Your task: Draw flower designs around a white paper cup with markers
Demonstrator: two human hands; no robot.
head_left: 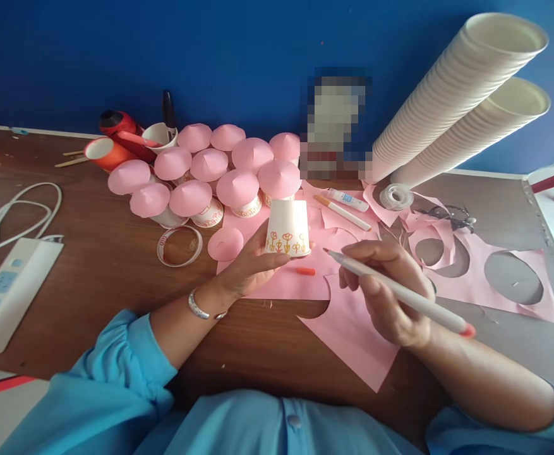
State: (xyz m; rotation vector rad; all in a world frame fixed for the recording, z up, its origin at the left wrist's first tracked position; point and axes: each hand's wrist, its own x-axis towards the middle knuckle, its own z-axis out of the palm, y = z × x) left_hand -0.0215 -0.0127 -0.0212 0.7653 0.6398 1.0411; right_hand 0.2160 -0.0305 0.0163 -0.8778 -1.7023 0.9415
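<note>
My left hand [252,265] is closed around a white paper cup [289,221], held upside down with its rim lowest. Flowers in red and yellow-brown line run along the lower part of the cup. In my right hand [390,284] is a white felt-tip marker [400,289] with a red end plug. Its tip points left, a short way from the cup and apart from it. An orange-red pen cap [306,272] lies on pink paper [300,287] below the cup. Another white marker with an orange end [343,213] rests behind my right hand.
Several upturned cups with pink paper cones [241,188] stand behind the left hand. Two tall stacks of paper cups [447,95] lean at right. Cut pink paper [485,291], a tape roll [397,196], a tape ring [179,246] and a power strip [16,291] lie about.
</note>
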